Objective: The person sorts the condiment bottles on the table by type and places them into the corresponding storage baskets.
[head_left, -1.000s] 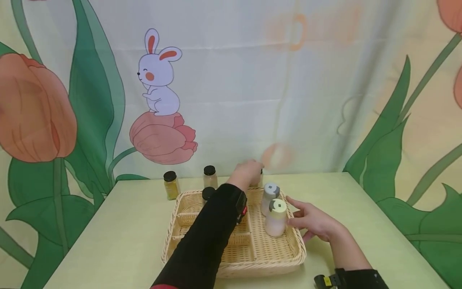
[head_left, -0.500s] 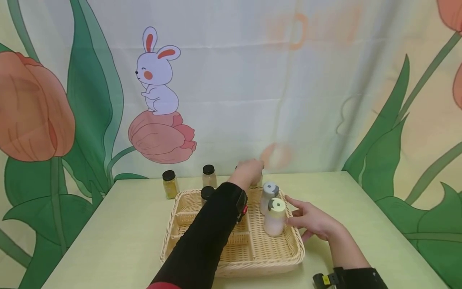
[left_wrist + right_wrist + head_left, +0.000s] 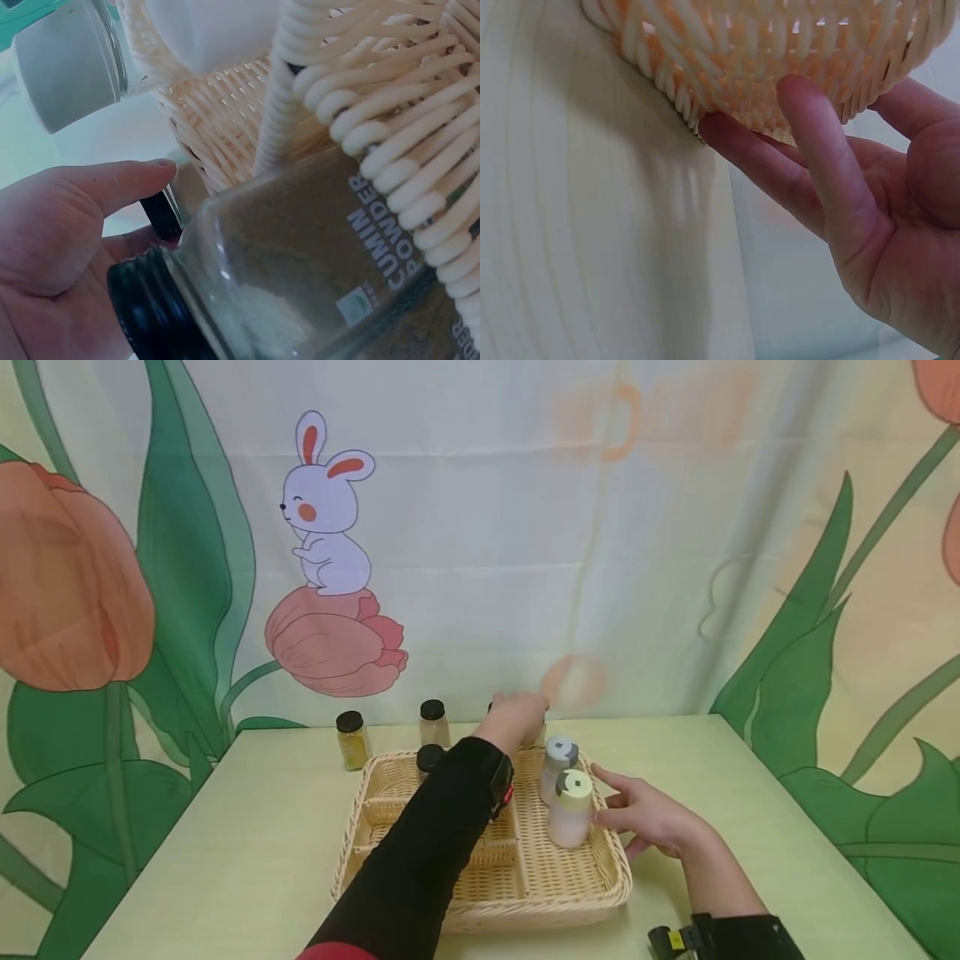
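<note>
In the head view, my left hand (image 3: pixel 516 718) reaches across the wicker basket (image 3: pixel 570 906) to its back edge. The left wrist view shows its thumb and fingers around a small spice jar with a black lid (image 3: pixel 161 216), partly hidden behind a larger-looking cumin powder jar (image 3: pixel 300 247). My right hand (image 3: pixel 652 822) holds the basket's right side, thumb at the rim; in the right wrist view its fingers (image 3: pixel 829 154) lie against the woven outer wall. Two white shakers, one with a grey lid (image 3: pixel 561 750) and one with a yellow lid (image 3: pixel 573 787), stand upright in the right compartment.
A yellow-filled jar (image 3: pixel 352 742) and a pale-filled jar (image 3: pixel 433 725) stand behind the basket. Another black-lidded jar (image 3: pixel 430 758) is in the basket's back-left compartment, partly hidden by the left sleeve. A printed curtain (image 3: pixel 480 527) hangs behind the table (image 3: pixel 187 852).
Both hands keep nearly the same place at the basket. The whole head view shifts slightly; no jar is visibly moved.
</note>
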Motion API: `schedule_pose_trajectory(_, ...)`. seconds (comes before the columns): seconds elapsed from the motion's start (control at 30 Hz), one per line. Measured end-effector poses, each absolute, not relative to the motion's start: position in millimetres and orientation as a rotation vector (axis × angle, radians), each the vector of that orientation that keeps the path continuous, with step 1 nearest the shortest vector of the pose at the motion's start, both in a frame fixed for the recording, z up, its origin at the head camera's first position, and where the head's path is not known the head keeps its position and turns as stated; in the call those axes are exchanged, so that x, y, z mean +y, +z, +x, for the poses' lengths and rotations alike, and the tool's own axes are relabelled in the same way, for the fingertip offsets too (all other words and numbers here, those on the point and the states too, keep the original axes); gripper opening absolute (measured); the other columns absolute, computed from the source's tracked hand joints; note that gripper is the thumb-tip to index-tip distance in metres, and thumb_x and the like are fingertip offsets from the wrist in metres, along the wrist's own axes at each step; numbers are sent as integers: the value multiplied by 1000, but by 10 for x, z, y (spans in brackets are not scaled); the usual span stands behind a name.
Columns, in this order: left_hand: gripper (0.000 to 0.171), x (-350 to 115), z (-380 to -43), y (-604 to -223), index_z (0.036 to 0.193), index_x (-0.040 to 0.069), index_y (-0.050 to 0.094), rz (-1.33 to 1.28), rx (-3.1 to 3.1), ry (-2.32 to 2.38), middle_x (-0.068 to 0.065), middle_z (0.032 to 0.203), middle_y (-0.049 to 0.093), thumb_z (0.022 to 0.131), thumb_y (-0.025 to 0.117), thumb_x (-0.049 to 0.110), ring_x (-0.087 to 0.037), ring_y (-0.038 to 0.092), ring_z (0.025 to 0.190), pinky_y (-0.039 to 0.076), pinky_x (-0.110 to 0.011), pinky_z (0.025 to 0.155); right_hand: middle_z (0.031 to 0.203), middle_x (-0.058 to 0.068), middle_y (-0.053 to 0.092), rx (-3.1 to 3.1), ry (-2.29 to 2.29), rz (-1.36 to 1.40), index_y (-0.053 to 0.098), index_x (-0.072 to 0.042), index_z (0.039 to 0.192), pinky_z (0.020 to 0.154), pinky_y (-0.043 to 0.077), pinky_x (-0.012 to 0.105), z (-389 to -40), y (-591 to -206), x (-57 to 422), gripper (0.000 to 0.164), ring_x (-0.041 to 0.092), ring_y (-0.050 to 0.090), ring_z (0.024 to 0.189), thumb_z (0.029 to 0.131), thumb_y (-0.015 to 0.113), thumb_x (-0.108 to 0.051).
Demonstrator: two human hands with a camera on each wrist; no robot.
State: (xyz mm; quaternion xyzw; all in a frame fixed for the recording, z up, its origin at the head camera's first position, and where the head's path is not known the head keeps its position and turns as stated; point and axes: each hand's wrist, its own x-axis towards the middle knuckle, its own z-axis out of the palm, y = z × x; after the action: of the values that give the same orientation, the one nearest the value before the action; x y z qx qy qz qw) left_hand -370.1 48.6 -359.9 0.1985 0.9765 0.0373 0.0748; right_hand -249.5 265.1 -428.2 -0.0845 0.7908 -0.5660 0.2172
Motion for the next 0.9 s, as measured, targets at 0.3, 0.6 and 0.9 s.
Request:
schedule_pose_trajectory(0.3, 38, 481, -3695, -3612, 141, 21, 56, 628, 2933, 98, -1, 139, 61, 106, 51, 7, -27, 49, 136, 21, -61, 119, 134, 30, 54, 2177, -1577, -251, 17, -14, 165, 58, 61, 51, -2500, -4281, 2639, 91, 31, 70, 94, 94, 73, -14)
schedule_pose_trajectory(0.6, 34, 457, -3695, -3606, 134, 21, 60, 667, 2928, 162, 1, 131, 64, 104, 55, 7, -24, 54, 130, 22, -61, 118, 134, 31, 53, 2179, -1584, -234, 17, -14, 165, 58, 61, 50, -2494, -4284, 2639, 91, 30, 70, 94, 93, 74, -14)
schedule_pose_trajectory(0.9, 38, 427, -3755, -3629, 134, 20, 60, 690, 2946, 214, 1, 129, 65, 99, 63, 5, -22, 56, 125, 22, -62, 118, 133, 30, 55, 2177, -1580, -233, 17, -14, 165, 58, 61, 51, -2491, -4296, 2648, 91, 31, 70, 94, 93, 73, -14)
